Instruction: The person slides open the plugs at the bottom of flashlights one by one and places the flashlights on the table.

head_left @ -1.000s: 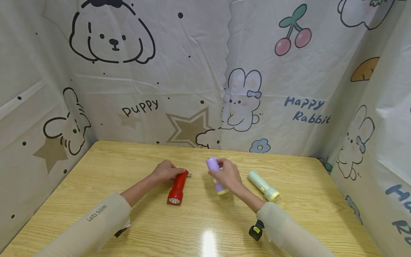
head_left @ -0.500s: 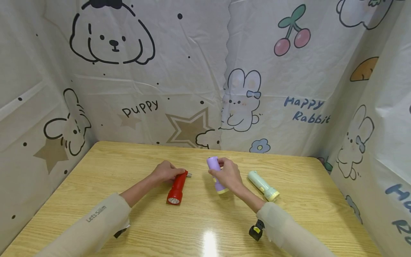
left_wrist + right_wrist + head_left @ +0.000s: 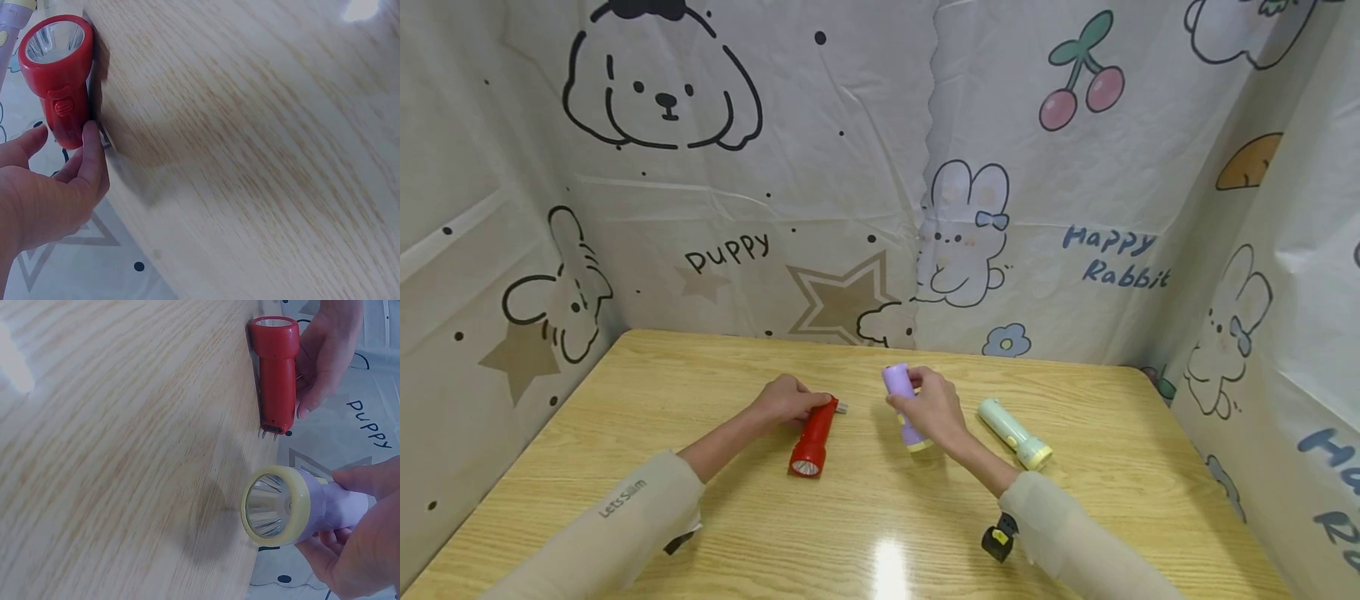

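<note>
A red flashlight [image 3: 815, 440] lies on the wooden table, its lens toward the near side and two metal prongs sticking out at its tail. My left hand [image 3: 786, 400] holds that tail, thumb and fingers on either side of it in the left wrist view. To the right, my right hand [image 3: 931, 406] grips a purple flashlight [image 3: 897, 382] around its body. This one is held just off the table, with its yellow-rimmed lens [image 3: 267, 506] facing the right wrist camera. Part of its body is hidden behind my fingers.
A pale green flashlight [image 3: 1009, 429] with a yellow rim lies right of my right hand. A black device with a yellow patch [image 3: 998, 537] hangs at the right wrist. Printed cloth walls [image 3: 850, 183] enclose the back and sides of the table [image 3: 715, 525].
</note>
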Available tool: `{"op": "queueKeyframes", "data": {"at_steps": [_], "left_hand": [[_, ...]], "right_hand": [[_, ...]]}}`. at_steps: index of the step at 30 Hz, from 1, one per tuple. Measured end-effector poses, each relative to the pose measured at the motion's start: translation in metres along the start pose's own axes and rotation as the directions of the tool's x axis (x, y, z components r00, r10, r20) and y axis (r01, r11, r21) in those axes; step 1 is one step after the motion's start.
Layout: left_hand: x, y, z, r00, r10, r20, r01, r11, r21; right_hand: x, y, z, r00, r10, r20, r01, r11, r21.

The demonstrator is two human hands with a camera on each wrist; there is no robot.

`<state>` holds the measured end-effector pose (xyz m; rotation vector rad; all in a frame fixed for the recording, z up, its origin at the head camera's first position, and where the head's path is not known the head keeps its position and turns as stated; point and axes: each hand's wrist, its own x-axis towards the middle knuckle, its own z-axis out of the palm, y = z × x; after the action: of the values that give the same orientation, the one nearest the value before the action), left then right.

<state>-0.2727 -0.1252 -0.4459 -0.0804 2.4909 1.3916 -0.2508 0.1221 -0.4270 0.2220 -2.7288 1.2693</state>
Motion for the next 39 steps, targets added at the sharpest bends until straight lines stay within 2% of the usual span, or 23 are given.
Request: {"op": "queueKeyframes", "data": {"at_steps": [20,30,39], "left_hand": [[-0.001,0.006,-0.006,0.999,0.022,-0.023,-0.022,1.000,0.017],[-0.001,0.011,-0.009,0.997,0.056,-0.061,-0.056,0.998,0.004],[0.001,0.020,-0.011,0.989,0.110,-0.093,-0.111,0.994,-0.005]], "right_hand": [[-0.001,-0.001,0.000,0.999,-0.020,-0.032,0.021,0.999,0.030],[-0.003,-0.001,-0.003,0.998,-0.020,-0.053,0.023,0.999,0.049],[-0.003,-0.001,-0.004,0.997,-0.037,-0.065,0.041,0.997,0.061]]}}
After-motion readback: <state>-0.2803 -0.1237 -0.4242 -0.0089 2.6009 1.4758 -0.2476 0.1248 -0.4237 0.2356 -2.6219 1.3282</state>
